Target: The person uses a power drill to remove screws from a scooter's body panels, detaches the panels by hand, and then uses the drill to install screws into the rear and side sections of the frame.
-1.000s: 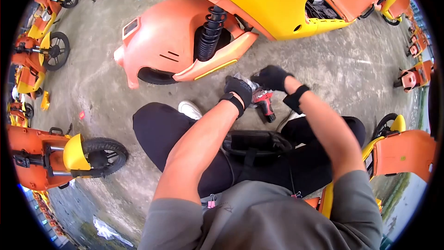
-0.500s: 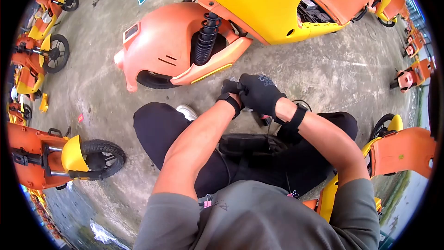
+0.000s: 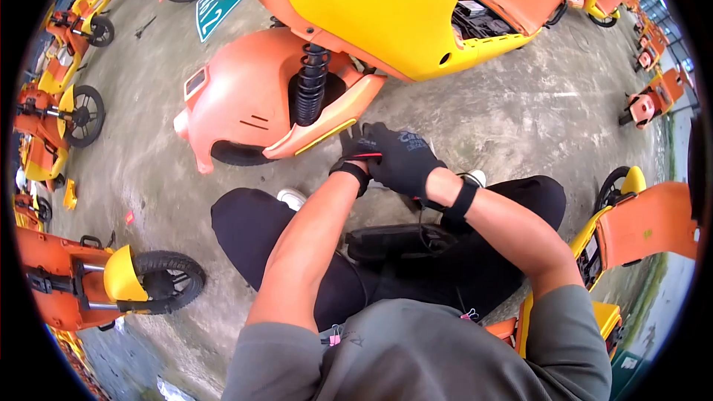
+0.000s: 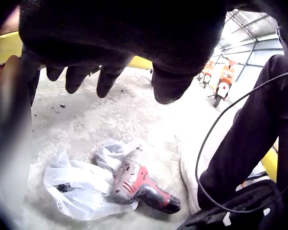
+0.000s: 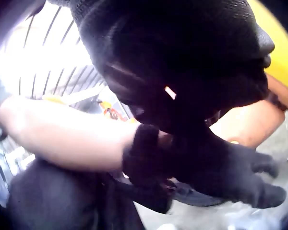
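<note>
In the head view, my black-gloved left hand (image 3: 354, 142) is held out in front, its fingers loosely extended, as the right wrist view also shows. My gloved right hand (image 3: 408, 161) overlaps its back near the wrist, fingers curled and pinching the left glove (image 5: 206, 160). A thin red strip (image 3: 366, 154) shows where the two hands meet. Below them, in the left wrist view, a red and grey cordless drill (image 4: 134, 179) lies on the concrete against a clear plastic bag (image 4: 81, 191). Both are mostly hidden by the hands in the head view.
An orange and yellow scooter (image 3: 371, 15) lies tipped ahead, its front fender (image 3: 245, 96) and black shock spring (image 3: 312, 85) close beyond the hands. A black bag (image 3: 401, 243) sits between the legs. A thin black cable (image 4: 199, 158) loops nearby. More scooters (image 3: 111, 275) stand around.
The right hand has come left from above the drill and bag onto the left hand's wrist area, and its fingers have curled there. The head view has tilted up slightly.
</note>
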